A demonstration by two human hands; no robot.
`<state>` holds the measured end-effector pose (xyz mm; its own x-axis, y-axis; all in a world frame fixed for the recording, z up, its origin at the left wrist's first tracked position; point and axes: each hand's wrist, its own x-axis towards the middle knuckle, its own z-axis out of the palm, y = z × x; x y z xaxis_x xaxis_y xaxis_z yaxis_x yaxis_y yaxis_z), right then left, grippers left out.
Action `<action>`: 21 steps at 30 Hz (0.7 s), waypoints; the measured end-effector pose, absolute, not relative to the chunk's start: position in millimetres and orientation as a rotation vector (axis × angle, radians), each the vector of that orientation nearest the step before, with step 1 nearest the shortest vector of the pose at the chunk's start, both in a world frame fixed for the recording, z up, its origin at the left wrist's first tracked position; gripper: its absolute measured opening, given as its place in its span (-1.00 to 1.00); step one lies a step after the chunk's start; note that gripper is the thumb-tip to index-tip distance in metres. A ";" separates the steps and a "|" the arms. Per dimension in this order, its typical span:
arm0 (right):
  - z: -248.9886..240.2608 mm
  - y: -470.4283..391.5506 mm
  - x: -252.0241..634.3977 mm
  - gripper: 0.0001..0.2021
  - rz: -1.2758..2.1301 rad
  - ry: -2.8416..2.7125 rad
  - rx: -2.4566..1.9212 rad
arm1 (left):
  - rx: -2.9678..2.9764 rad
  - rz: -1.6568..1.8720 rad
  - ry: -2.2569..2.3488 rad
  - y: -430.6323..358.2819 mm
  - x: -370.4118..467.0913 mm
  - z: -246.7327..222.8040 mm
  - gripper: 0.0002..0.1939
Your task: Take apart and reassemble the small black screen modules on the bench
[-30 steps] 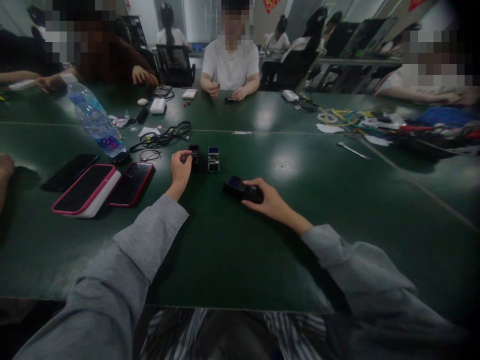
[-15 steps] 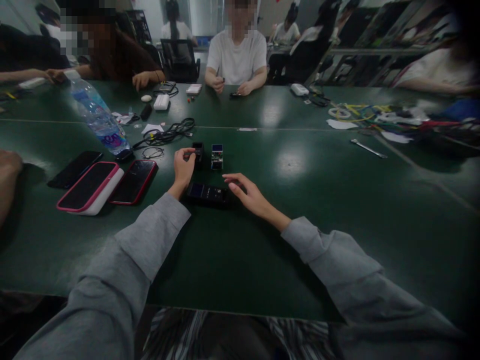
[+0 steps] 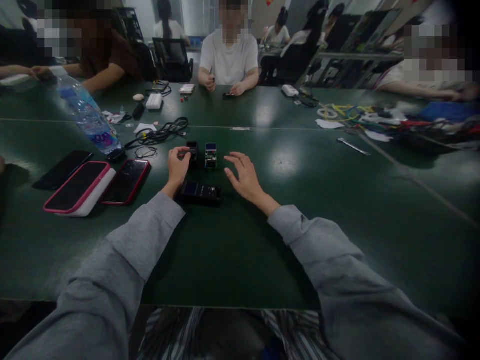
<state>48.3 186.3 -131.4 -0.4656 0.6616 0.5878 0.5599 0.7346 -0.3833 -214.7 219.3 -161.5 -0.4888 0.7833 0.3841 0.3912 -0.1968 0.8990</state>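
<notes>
My left hand is closed at the near-left edge of a small black plastic case, its thumb and fingers on the case's side. Just right of that case lies a circuit board with a small dark screen at its far end. My right hand hovers to the right of the board, fingers apart and empty. Closer to me is a black handheld device with a screen and light markings, lying flat and touched by neither hand.
Phones with red edges, a dark phone and a tilted plastic water bottle are at left. Black cables lie beyond. A wrench and tangled wires are at right. Another person sits opposite.
My right hand has lifted away from the handheld device toward the circuit board's right side, its fingers spreading. My left hand stays at the black case. The view has turned slightly right.
</notes>
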 end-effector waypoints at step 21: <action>-136.7 197.3 42.8 -0.66 -0.018 -2.005 -1.109 | 1.455 1.691 1.690 215.0 -208.5 -154.9 -0.89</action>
<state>42.8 197.3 -136.7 -0.2712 0.6974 0.6634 0.7089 0.6110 -0.3525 -208.5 215.0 -154.9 -0.4169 0.8129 0.4068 0.4064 -0.2337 0.8833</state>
